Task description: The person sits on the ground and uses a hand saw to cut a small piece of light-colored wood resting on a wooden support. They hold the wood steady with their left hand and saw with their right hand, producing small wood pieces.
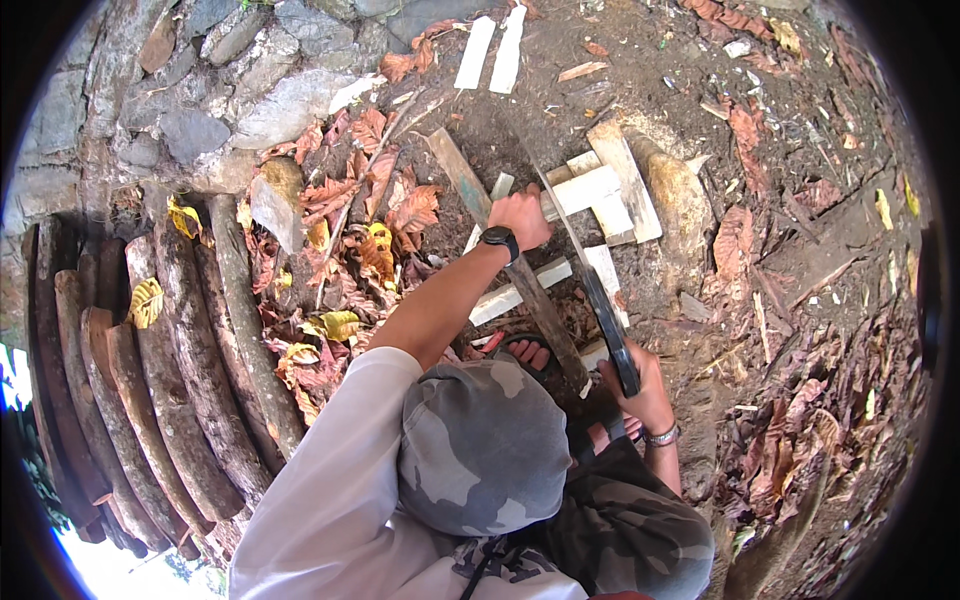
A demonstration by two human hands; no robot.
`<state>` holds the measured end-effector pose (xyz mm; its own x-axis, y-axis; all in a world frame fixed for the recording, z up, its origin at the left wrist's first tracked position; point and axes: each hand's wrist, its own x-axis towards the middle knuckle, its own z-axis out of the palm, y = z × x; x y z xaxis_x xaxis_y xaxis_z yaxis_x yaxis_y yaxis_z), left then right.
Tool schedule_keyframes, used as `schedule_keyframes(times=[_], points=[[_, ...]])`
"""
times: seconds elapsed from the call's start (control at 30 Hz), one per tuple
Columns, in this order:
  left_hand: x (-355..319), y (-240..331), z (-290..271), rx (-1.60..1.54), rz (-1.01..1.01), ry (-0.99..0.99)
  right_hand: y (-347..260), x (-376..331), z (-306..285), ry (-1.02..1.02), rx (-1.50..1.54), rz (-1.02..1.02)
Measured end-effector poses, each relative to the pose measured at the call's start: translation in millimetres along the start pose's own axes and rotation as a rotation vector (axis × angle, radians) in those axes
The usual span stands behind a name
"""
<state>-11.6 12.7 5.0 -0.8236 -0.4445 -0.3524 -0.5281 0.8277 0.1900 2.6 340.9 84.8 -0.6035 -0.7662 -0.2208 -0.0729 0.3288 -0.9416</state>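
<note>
My left hand, with a dark watch on its wrist, is closed around a pale wood strip that runs out to the right. In my right hand is the near end of a long-bladed cutting tool. Its near part is dark and thick, and its thin bright part reaches away past the left hand, across the strip. Whether it is a saw or a machete I cannot tell. Beneath my left wrist lies a long weathered board, slanting toward my feet. Under the held strip are short plank pieces.
A brown log or stump is right of the planks. My sandalled foot and camouflage-clad knee are close below the hands. Stacked logs and a stone wall border the left. Two white strips lie farther off.
</note>
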Motion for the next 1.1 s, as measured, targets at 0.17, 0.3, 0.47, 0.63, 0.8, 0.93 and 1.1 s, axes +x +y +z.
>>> schedule_keyframes(times=[0.17,0.3,0.47,0.63,0.8,0.93,1.1], points=[[-2.2,-3.5,-4.3,-0.021,-0.048,-0.05,-3.1,-16.7,-1.3,-0.012,0.047,0.054],[0.0,-5.7,4.0,-0.012,-0.038,-0.011,9.8,-139.1,-35.7,-0.064,0.102,0.289],[-0.1,-0.8,-1.5,-0.035,-0.012,-0.036,14.2,-123.6,-35.5,-0.007,0.11,0.235],[-1.2,-0.3,-0.4,-0.008,0.001,-0.001,0.7,-7.4,-3.1,-0.021,0.034,0.035],[-4.0,-4.1,0.0,-0.008,-0.025,-0.049,1.0,-7.3,5.6,-0.011,0.059,0.019],[1.8,-5.5,1.9,0.004,-0.023,-0.035,15.2,-124.2,-24.7,-0.039,0.085,0.244],[1.6,-8.1,3.9,-0.011,-0.019,-0.034,18.5,-133.8,-30.1,-0.037,0.075,0.266]])
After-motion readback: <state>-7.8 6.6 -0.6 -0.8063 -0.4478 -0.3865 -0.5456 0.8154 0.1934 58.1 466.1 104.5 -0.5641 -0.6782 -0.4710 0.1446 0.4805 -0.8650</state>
